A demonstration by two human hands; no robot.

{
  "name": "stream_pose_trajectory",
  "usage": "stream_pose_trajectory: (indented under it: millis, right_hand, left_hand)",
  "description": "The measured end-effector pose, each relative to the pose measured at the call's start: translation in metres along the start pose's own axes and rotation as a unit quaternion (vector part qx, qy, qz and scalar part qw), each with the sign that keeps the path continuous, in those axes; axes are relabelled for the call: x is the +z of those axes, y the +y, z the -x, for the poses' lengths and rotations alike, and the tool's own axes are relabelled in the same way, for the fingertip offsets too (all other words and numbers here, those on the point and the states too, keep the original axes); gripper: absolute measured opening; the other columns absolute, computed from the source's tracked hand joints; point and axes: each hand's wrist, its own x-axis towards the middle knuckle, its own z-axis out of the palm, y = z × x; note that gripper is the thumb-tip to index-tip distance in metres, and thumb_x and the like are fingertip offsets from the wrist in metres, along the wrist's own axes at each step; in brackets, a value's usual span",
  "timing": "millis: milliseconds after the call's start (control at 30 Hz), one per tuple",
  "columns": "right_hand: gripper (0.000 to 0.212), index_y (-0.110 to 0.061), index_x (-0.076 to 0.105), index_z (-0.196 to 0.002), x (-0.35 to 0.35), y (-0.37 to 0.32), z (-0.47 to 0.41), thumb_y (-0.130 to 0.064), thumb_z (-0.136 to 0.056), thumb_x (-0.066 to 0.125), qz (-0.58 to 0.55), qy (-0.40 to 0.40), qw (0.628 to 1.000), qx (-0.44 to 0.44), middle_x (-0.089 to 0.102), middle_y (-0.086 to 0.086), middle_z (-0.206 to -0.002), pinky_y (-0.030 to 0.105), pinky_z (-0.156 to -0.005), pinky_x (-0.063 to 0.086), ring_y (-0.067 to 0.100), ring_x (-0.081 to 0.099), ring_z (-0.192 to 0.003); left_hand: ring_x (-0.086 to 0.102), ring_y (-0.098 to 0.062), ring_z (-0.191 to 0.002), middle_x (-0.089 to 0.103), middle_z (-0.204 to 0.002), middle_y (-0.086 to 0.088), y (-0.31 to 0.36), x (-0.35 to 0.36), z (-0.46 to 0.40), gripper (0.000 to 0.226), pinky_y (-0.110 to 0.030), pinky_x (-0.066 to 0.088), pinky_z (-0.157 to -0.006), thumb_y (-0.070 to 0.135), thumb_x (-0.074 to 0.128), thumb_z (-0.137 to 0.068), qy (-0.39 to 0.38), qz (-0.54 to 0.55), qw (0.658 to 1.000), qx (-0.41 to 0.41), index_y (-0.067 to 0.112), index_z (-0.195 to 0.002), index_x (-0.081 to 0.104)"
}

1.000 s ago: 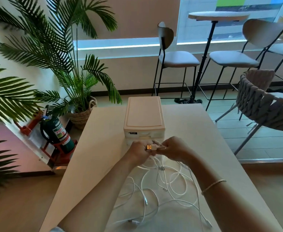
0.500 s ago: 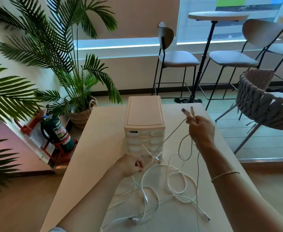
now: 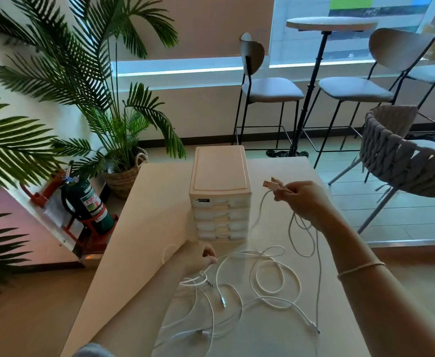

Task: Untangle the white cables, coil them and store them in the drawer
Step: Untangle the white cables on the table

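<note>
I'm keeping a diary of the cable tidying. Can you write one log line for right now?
stage: untangling | right hand: holds plug ends up | left hand: on white cables | drawer unit: shut

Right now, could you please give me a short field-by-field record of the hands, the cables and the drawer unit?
left hand: low over the table, fingers curled at a cable strand near the tangle
right hand: raised right of the drawer unit, gripping two USB plugs
white cables: loose tangled loops on the table, none coiled
drawer unit: upright on the table, all drawers closed
table: light top, carries the unit and cables
stored so far: nothing visible
</note>
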Motion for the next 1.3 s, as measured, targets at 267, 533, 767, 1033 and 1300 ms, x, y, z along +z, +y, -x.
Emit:
stream_pose_trajectory:
  millis: [267,533,767,1033,1300]
  right_hand:
    - [0.029,-0.006,0.07,-0.095,-0.006,0.034,-0.006,-0.031,-0.089,0.056,0.146,0.045,0.987,0.058,0.06,0.011,-0.074,0.027,-0.062,0.037,0.024,0.053,-0.072]
    - [0.022,-0.012,0.063,-0.093,0.032,0.048,0.002,-0.029,-0.093,0.049,0.122,0.025,0.992,0.014,0.057,0.008,-0.08,0.027,-0.063,0.028,0.023,0.046,-0.077]
    - [0.011,-0.023,0.058,-0.079,0.074,0.068,0.014,-0.03,-0.087,0.059,0.025,-0.091,0.995,0.015,0.052,-0.004,-0.066,0.028,-0.064,0.034,0.018,0.048,-0.072]
    - [0.032,-0.024,0.048,-0.058,0.101,0.086,0.023,-0.027,-0.087,0.061,0.019,-0.148,0.988,0.027,0.04,-0.004,-0.056,0.027,-0.053,0.026,0.01,0.035,-0.052]
    - [0.028,-0.024,0.05,-0.061,0.105,0.093,0.029,-0.032,-0.083,0.066,0.032,-0.172,0.983,0.053,0.045,-0.006,-0.059,0.028,-0.058,0.03,0.015,0.043,-0.062]
  left_hand:
    - [0.06,-0.016,-0.1,0.069,-0.105,-0.003,-0.024,0.009,0.013,0.02,-0.019,0.039,-0.079,0.024,0.061,-0.085,-0.001,-0.007,0.999,-0.04,0.016,-0.101,0.069]
    - [0.061,-0.022,-0.1,0.067,-0.107,-0.007,-0.027,0.051,0.018,0.021,-0.025,0.045,-0.083,0.015,0.055,-0.087,-0.028,-0.007,0.999,-0.043,0.014,-0.104,0.068]
    - [0.061,-0.019,-0.097,0.067,-0.103,-0.004,-0.021,0.076,0.021,0.023,-0.025,0.046,-0.083,0.016,0.059,-0.081,-0.047,-0.016,0.999,-0.005,0.019,-0.101,0.07]
    - [0.048,-0.01,-0.078,0.049,-0.086,0.008,-0.038,0.094,0.048,0.034,-0.018,0.038,-0.061,0.018,0.076,-0.061,-0.15,-0.06,0.987,0.021,0.026,-0.092,0.063]
    - [0.049,-0.011,-0.077,0.049,-0.074,0.009,-0.04,0.09,0.051,0.029,-0.018,0.036,-0.064,0.0,0.052,-0.072,-0.143,-0.069,0.986,0.054,0.015,-0.093,0.067]
